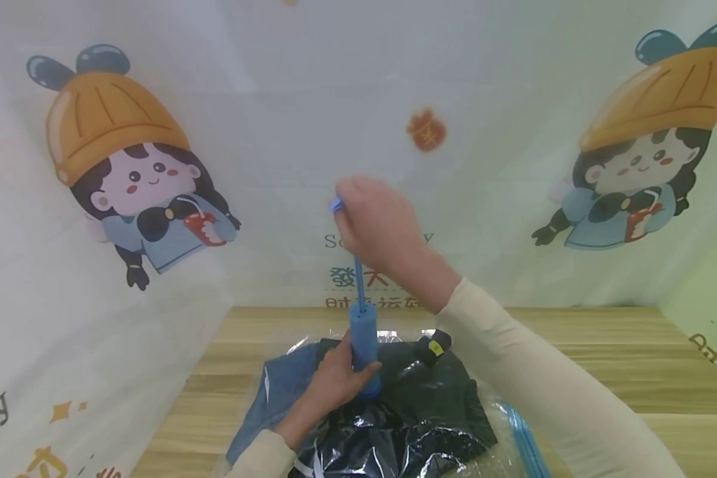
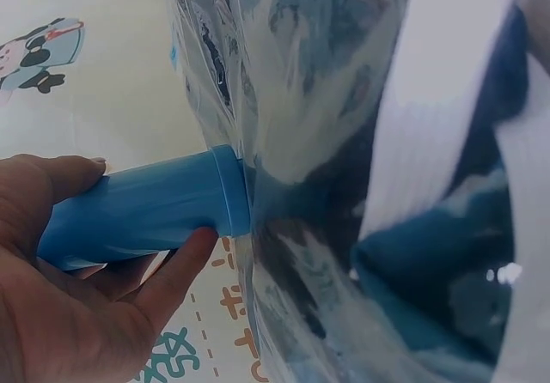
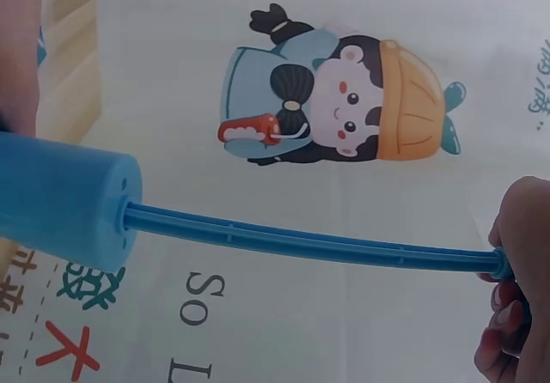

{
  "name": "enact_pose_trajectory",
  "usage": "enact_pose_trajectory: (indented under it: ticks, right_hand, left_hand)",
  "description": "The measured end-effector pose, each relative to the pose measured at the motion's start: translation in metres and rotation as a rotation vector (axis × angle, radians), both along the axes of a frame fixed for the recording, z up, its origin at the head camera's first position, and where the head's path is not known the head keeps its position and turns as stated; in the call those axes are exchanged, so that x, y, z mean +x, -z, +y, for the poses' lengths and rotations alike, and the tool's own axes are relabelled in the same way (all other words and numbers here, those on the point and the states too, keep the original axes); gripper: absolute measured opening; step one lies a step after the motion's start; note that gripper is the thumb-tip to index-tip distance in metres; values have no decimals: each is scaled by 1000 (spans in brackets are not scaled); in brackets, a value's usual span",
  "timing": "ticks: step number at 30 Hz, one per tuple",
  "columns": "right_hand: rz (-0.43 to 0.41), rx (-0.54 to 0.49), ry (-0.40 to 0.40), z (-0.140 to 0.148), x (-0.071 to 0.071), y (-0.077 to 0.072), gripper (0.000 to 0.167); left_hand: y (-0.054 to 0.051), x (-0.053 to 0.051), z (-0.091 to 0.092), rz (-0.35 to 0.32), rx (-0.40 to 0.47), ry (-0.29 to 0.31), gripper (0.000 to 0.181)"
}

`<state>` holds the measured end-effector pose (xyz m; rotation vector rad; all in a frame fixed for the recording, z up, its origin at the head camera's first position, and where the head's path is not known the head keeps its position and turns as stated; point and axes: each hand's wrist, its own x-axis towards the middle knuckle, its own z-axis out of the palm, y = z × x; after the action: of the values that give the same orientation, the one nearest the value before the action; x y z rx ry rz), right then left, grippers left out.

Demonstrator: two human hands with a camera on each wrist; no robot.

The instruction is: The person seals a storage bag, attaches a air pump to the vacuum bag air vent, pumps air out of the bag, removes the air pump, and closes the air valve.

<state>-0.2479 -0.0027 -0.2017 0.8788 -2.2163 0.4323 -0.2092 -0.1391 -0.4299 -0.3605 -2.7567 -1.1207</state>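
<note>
A blue hand pump (image 1: 364, 335) stands upright on a clear plastic bag (image 1: 364, 438) with dark and blue folded clothes inside. My left hand (image 1: 334, 382) grips the pump's barrel (image 2: 155, 207), thumb and fingers round it, and the barrel's end meets the bag's surface. Raised above it, my right hand (image 1: 379, 226) holds the pump's handle (image 1: 336, 204), fingers curled round it. The thin blue rod (image 3: 318, 246) is drawn far out of the barrel and bows slightly in the right wrist view.
The bag lies on a wood-grain table (image 1: 573, 345). A blue zip strip (image 1: 524, 441) runs along the bag's right side. A black item with a yellow label (image 1: 435, 347) lies near its back edge. Behind hangs a pale printed sheet (image 1: 287, 133).
</note>
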Motion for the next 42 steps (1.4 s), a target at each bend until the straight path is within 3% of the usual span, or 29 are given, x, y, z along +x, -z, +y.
enact_pose_trajectory:
  ticks: [12,17,21,26,31,37,42]
  right_hand:
    - [120,-107,-29,-2,-4,15,22]
    - [145,-110,-32,-2,-4,29,23]
    - [68,-61,-19,-2,-3,51,23]
    - [-71,92,96,-4,2,82,19]
    - [-44,144,126,-3,4,106,26]
    - [-92,189,116,0,6,119,28]
    - [-117,220,123,1,5,121,28]
  left_hand:
    - [2,0,1,6,-17,-10,69]
    - [3,0,0,5,-8,-7,68]
    - [1,1,0,-5,-1,-4,71]
    - [0,1,-1,-19,-2,-6,76]
    - [0,0,-2,-6,-22,1,79]
    - [2,0,-1,13,-21,15,79]
    - [4,-1,0,22,-29,25,80]
